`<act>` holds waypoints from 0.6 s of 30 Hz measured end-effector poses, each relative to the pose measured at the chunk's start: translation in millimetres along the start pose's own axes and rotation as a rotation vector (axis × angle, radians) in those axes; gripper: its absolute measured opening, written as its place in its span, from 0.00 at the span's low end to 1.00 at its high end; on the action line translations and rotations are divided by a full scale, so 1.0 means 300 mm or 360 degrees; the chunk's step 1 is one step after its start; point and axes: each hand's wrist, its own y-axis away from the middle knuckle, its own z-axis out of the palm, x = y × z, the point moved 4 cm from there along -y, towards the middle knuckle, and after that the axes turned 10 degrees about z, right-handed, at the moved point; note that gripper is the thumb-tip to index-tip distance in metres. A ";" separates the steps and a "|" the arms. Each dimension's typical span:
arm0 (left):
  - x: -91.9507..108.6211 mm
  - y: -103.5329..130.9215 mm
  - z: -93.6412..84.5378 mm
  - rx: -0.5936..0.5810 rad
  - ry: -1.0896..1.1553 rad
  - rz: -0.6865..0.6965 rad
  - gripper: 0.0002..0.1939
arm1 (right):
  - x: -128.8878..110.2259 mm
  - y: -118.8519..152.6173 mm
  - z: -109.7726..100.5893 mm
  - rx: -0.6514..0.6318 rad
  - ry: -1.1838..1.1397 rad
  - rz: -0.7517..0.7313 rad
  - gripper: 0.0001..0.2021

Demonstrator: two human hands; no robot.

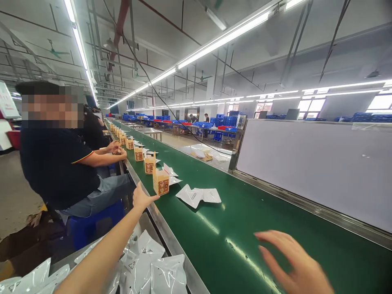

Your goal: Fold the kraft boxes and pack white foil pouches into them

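While open, left hand [143, 199] nears carton [161, 182].

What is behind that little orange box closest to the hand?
Behind the nearest orange box lie white pouches, partly covered by it, then more orange boxes lined up along the green belt. The left hand reaches toward it.
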 end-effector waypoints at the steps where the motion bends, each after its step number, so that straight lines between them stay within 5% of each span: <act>1: -0.013 -0.034 0.025 0.0006 0.0075 -0.0015 0.59 | -0.015 -0.071 0.072 -0.0180 0.0030 0.0017 0.17; 4: -0.027 -0.113 0.100 -0.0020 0.0310 -0.0016 0.64 | -0.017 -0.300 0.316 -0.0572 0.0125 0.0122 0.29; 8: -0.015 -0.162 0.178 -0.0083 0.0566 0.0037 0.54 | 0.029 -0.507 0.531 -0.0643 0.0089 0.0185 0.33; 13: 0.053 -0.137 0.215 -0.0211 0.0722 0.0190 0.30 | 0.041 -0.499 0.579 -0.0434 -0.0073 0.0118 0.14; 18: 0.220 0.016 0.166 -0.0225 0.0746 0.0543 0.36 | 0.044 -0.415 0.558 -0.0199 -0.0258 0.0166 0.08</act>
